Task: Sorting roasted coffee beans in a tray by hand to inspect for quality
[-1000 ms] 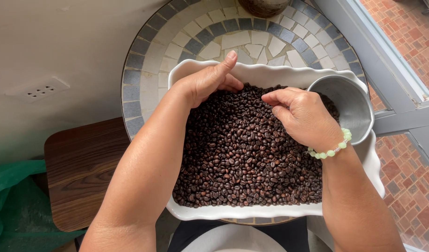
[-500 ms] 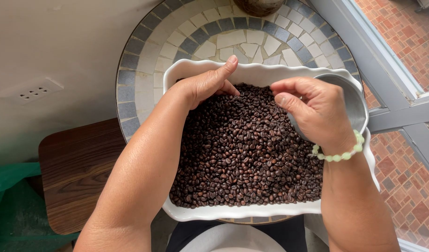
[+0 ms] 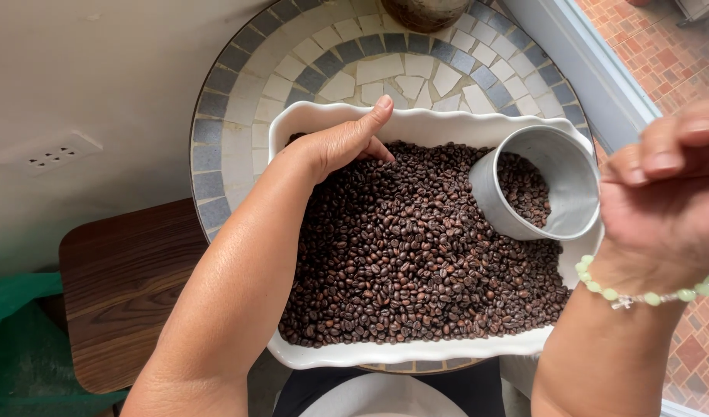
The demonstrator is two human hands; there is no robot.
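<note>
Our left hand (image 3: 335, 143) rests on the beans (image 3: 401, 255) in the dish (image 3: 354, 354), thumb along its far rim, fingers curled loosely, grasping nothing; our right hand (image 3: 667, 201) hangs lifted beside the cup (image 3: 559, 166), blurred; we cannot tell its grip.

The bean bed (image 3: 416, 262) at centre frame lies open. The left hand (image 3: 335, 143) blocks the dish's upper-left corner; a tilted metal cup (image 3: 536, 193) fills its upper right.
</note>
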